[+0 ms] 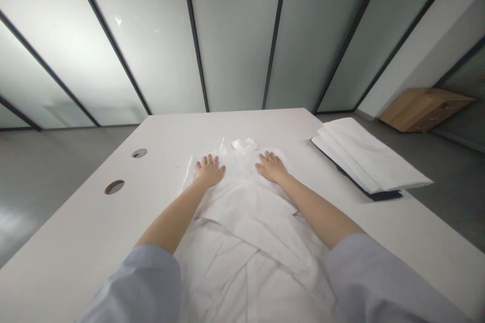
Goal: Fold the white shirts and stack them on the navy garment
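Note:
A white collared garment lies spread on the white table, its collar toward the far edge and wrinkled folds across its nearer part. My left hand rests flat on the upper left of the cloth, fingers spread. On the upper right, my right hand lies flat too, its fingers apart. Neither hand grips anything. The collar stands between and just beyond the two hands.
Folded white cloth sits on a dark flat item at the table's right edge. Two round holes pierce the tabletop at the left. Behind are frosted glass panels and a wooden cabinet.

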Action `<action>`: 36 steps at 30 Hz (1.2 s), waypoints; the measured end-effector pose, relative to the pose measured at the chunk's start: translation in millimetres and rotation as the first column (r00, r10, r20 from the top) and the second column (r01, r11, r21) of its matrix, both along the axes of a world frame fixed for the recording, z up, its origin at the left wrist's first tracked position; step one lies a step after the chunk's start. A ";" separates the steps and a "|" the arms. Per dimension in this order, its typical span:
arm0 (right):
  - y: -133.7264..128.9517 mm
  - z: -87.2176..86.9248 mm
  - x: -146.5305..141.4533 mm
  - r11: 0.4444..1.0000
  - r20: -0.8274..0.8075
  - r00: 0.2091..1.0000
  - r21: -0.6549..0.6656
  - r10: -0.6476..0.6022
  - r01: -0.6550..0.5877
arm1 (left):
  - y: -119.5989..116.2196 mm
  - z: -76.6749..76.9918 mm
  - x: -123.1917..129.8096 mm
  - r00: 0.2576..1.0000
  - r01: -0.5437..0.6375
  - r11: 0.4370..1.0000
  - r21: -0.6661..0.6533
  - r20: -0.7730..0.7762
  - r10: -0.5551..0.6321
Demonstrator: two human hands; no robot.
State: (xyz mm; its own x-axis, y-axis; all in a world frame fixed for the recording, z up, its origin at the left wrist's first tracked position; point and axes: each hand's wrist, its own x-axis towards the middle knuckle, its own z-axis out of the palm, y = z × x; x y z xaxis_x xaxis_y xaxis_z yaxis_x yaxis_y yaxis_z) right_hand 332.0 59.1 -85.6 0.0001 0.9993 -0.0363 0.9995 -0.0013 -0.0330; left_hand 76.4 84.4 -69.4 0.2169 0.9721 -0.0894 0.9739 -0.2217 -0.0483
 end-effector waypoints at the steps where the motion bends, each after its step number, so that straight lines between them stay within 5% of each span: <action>1: -5.2 2.3 -0.9 1.000 0.016 1.000 0.005 0.010 -0.010 | -5.3 6.0 1.2 1.000 0.003 1.000 -0.015 -0.022 -0.003; 5: -9.6 22.3 -1.9 0.997 0.082 0.994 -0.043 0.068 -0.065 | -8.2 34.4 6.6 0.995 0.012 0.990 -0.138 -0.093 -0.025; 8: 8.9 36.6 0.2 0.999 0.049 0.998 -0.019 0.047 -0.046 | 10.9 41.8 10.1 0.999 -0.028 0.997 -0.079 -0.042 0.024; 13: 49.6 37.5 3.4 1.000 -0.274 0.962 0.007 0.013 -0.012 | 51.2 21.9 11.2 0.975 -0.067 0.997 -0.046 0.211 0.075; 20: 69.9 29.6 4.0 0.999 -0.312 0.949 -0.029 -0.052 0.045 | 73.5 12.7 6.7 0.938 -0.062 0.994 -0.091 0.334 0.089; 23: 71.8 27.1 6.1 0.986 -0.341 0.938 0.124 -0.063 0.111 | 72.6 12.0 7.5 0.917 -0.080 0.997 -0.001 0.392 0.074; 27: 71.9 17.3 9.0 0.939 -0.552 0.833 0.275 -0.021 0.206 | 73.0 3.3 7.5 0.716 -0.112 0.994 0.008 0.694 0.075; 32: 74.7 5.0 11.7 0.912 -0.873 0.485 0.155 -0.053 0.380 | 79.3 -8.2 5.3 0.299 -0.158 0.979 -0.130 0.939 0.173; 34: 75.6 2.0 10.3 0.896 -0.873 0.479 0.132 -0.098 0.424 | 79.9 -10.3 8.5 0.218 -0.200 0.965 -0.170 0.952 0.213; 36: 74.6 -0.5 6.8 0.898 -0.798 0.592 0.176 -0.109 0.403 | 77.6 -10.6 13.8 0.270 -0.254 0.954 -0.160 0.935 0.229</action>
State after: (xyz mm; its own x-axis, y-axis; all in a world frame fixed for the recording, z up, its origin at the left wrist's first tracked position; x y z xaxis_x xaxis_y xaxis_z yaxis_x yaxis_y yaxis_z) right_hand 338.7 133.7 -86.1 0.3777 0.9128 0.1553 0.5685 -0.0963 -0.8170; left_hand 90.2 161.9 -80.0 -0.1053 0.9942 0.0193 0.3645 0.0205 0.9310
